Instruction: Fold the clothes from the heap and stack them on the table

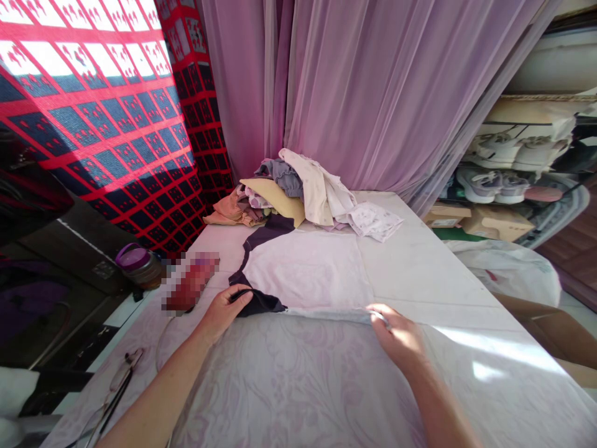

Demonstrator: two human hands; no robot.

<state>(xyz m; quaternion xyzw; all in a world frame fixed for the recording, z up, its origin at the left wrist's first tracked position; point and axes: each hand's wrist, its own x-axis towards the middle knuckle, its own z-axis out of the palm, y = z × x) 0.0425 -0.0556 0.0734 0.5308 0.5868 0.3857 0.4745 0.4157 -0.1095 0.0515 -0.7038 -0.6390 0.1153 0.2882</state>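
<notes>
T-shirt [303, 270], white with dark sleeves, lies flat at frame centre on the sheet [289, 386]. Its left hand [224, 311] side is pinched by 1 sleeve, while the right hand [396, 336] grips the near edge, pulling it taut; a clothes pile [303, 193] sits behind.

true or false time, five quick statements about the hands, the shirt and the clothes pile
The left hand pinches the dark sleeve of the white shirt. True.
The pile of clothes lies beyond the shirt, by the purple curtain. True.
The right hand rests on the pile of clothes. False: it grips the shirt's near edge.
The shirt hangs on a hanger. False: it lies flat on the floral sheet.
Shoes sit on shelves at right. True.
</notes>
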